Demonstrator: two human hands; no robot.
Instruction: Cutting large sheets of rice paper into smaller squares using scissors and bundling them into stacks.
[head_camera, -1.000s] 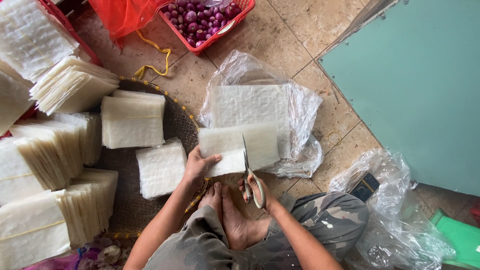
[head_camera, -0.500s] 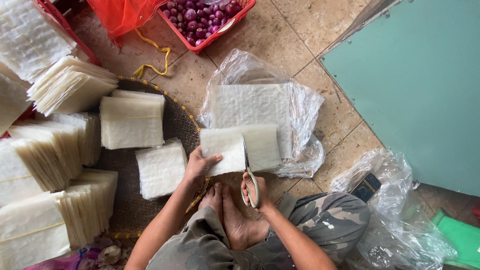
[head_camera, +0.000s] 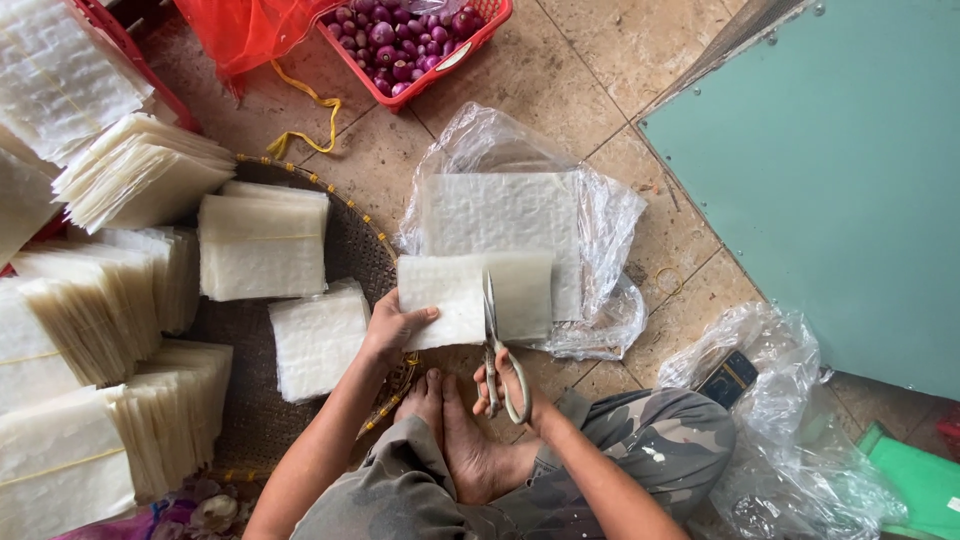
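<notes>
On floor by woven tray edge (head_camera: 350, 215): scissors (head_camera: 492, 340) now deeper into sheet stack (head_camera: 470, 300) than second ago, cut progressing; left hand (head_camera: 390, 325) grasping stack, right hand (head_camera: 510, 385) clenched round scissor handles.

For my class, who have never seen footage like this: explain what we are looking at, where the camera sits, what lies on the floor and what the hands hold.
The camera sits on the person's head and looks down at their own hands and crossed feet. The left hand holds a stack of thin white sheets; the right hand works scissors through it. On the tiled floor lie a clear plastic bag with more sheets, a woven tray carrying cut stacks, and a red basket of small purple onions.
</notes>
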